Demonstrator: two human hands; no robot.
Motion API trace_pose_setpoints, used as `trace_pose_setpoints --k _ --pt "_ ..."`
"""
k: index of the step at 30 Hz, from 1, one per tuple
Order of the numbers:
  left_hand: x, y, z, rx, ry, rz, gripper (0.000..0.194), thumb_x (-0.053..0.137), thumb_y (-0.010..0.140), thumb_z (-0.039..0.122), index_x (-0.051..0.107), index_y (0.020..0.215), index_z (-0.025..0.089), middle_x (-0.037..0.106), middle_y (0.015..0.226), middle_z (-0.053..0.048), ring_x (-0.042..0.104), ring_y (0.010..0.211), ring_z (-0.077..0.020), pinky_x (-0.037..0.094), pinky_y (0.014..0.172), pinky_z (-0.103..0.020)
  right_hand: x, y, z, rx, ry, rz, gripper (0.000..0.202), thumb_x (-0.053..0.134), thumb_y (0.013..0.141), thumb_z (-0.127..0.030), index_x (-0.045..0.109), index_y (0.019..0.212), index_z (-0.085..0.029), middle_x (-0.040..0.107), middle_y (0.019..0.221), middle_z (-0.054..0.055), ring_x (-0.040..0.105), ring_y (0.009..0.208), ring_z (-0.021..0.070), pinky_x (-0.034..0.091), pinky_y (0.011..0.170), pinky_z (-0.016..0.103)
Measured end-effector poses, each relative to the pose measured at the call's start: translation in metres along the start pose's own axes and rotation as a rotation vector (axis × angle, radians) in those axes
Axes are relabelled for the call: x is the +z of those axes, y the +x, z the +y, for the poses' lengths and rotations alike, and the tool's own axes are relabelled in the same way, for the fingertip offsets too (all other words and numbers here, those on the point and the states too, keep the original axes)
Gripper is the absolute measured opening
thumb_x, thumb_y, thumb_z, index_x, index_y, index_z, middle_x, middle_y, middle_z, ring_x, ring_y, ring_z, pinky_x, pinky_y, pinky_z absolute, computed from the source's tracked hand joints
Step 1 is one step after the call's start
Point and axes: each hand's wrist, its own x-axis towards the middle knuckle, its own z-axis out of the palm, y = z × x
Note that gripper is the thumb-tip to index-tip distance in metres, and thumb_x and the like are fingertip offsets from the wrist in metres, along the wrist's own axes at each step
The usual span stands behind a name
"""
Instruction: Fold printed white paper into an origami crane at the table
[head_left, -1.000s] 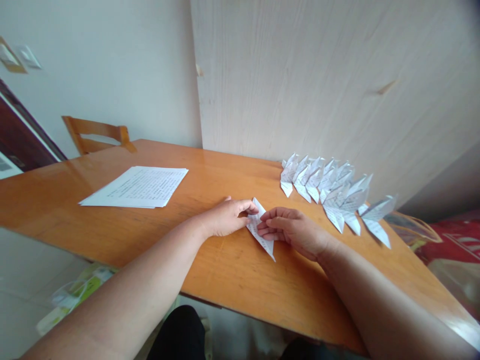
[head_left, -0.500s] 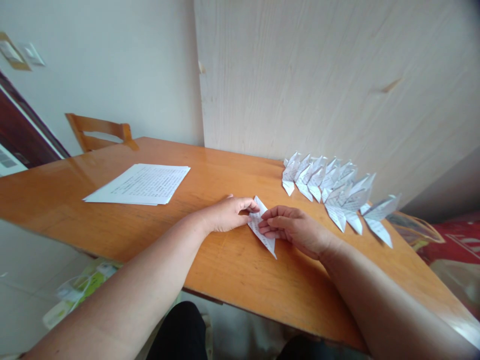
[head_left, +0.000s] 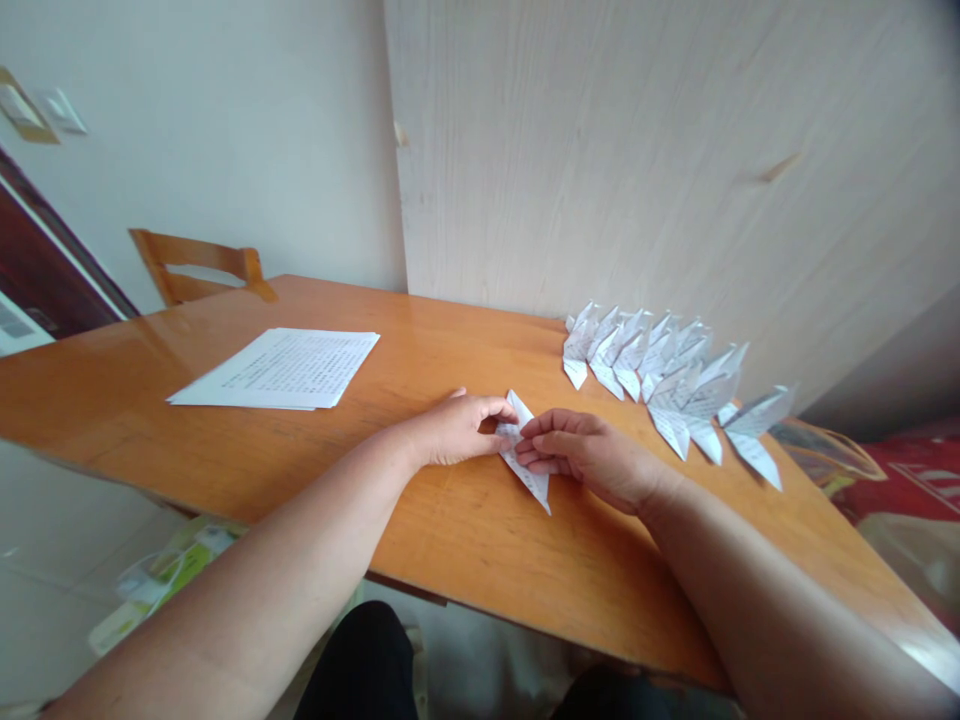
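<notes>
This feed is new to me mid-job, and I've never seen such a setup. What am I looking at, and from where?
No machine: these are a person's bare hands, left hand and right hand. The view comes from one camera worn on the head, looking forward and down. On the table, a stack of sheets lies to the left; folded pieces stand grouped to the right. Between the hands is a small folded paper, with fingers of both on it. Whether either hand grips it is hard to tell.

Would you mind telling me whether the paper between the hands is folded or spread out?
Folded: the paper is a narrow, pointed shape under both hands' fingers, unlike the flat sheets.
</notes>
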Motion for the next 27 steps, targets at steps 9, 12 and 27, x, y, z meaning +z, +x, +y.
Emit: trace_pose_setpoints --k 9,12,27 --pt "-0.001 -0.002 0.004 -0.007 0.057 0.016 0.031 0.061 0.088 0.046 0.061 0.116 0.033 0.07 0.117 0.007 0.065 0.105 -0.0201 0.013 0.117 -0.045 -0.002 -0.001 0.0 -0.014 -0.02 -0.031 0.015 0.071 0.08 -0.023 0.069 0.093 -0.015 0.073 0.095 0.008 0.068 0.083 0.0147 0.055 0.079 0.027" --pt "0.0 -0.001 0.005 -0.021 0.081 0.034 0.027 0.06 0.089 0.043 0.062 0.114 0.033 0.071 0.113 0.007 0.065 0.1 -0.0193 0.017 0.115 -0.046 -0.002 -0.001 -0.001 -0.016 -0.031 -0.048 0.015 0.071 0.08 -0.023 0.069 0.092 -0.015 0.073 0.093 0.007 0.069 0.083 0.0148 0.056 0.08 0.027" --pt "0.003 -0.002 0.014 0.072 0.2 0.052 0.02 0.063 0.086 0.041 0.063 0.102 0.029 0.068 0.105 0.004 0.061 0.095 -0.019 0.032 0.099 -0.04 -0.001 -0.005 -0.002 0.028 0.015 -0.142 0.016 0.072 0.081 -0.022 0.068 0.094 -0.014 0.074 0.091 0.009 0.071 0.083 0.016 0.057 0.083 0.029"
